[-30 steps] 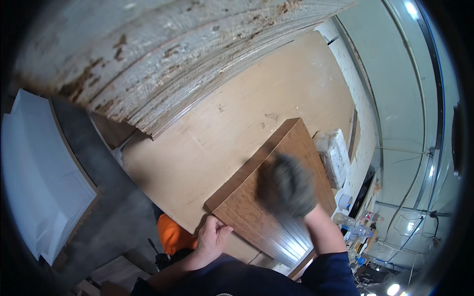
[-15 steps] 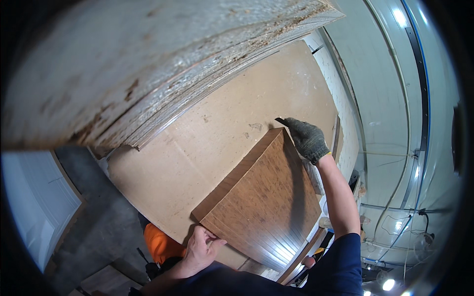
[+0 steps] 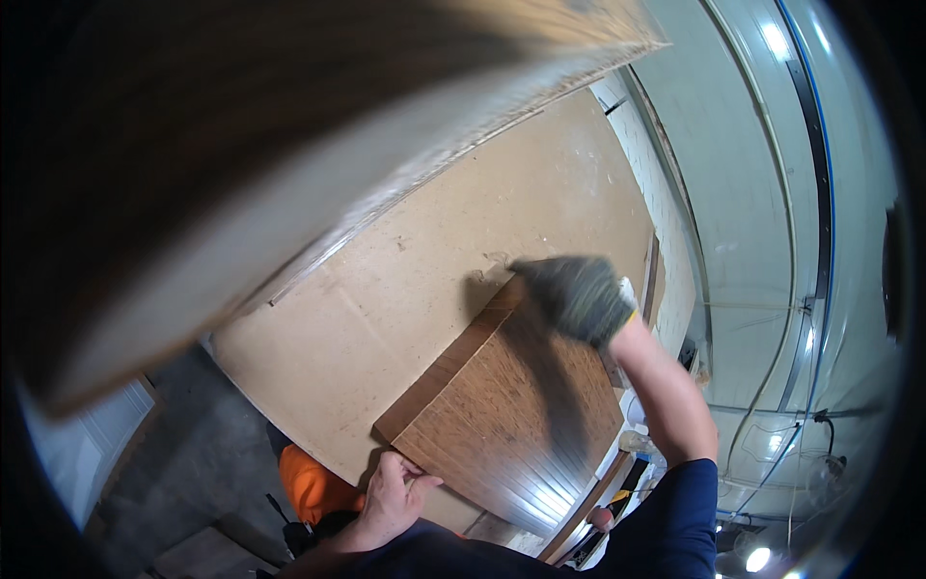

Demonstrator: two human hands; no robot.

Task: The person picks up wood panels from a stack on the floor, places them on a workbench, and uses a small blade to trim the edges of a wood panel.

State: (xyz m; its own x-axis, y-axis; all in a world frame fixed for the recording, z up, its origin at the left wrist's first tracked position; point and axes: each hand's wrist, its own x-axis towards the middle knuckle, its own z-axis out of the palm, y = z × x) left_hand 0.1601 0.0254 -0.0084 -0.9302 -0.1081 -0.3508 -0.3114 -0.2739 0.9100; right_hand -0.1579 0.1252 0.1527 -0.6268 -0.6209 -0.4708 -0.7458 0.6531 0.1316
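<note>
A thick brown wood-grain panel (image 3: 482, 415) lies on the tan tabletop (image 3: 376, 289). Bare, my left hand (image 3: 391, 502) grips its near left edge, with the fingers curled at the corner and the thumb along the side. Over the panel's far corner is my right hand (image 3: 574, 297), in a dark grey knitted glove and smeared by motion. Its fingers are closed together, and a dark tip pokes out to the left; half a second ago a small dark flat strip showed there.
A large blurred board (image 3: 318, 183) with a pale edge and brown face looms across the upper left. Pale green wall panels (image 3: 752, 183) with cables stand at the right. Something orange (image 3: 313, 482) is beside my left arm, above the dark grey floor (image 3: 203, 454).
My right hand has moved left and nearer, from beyond the panel's far corner to over it. The large board at upper left has shifted and turned, now showing brown. My left hand stays.
</note>
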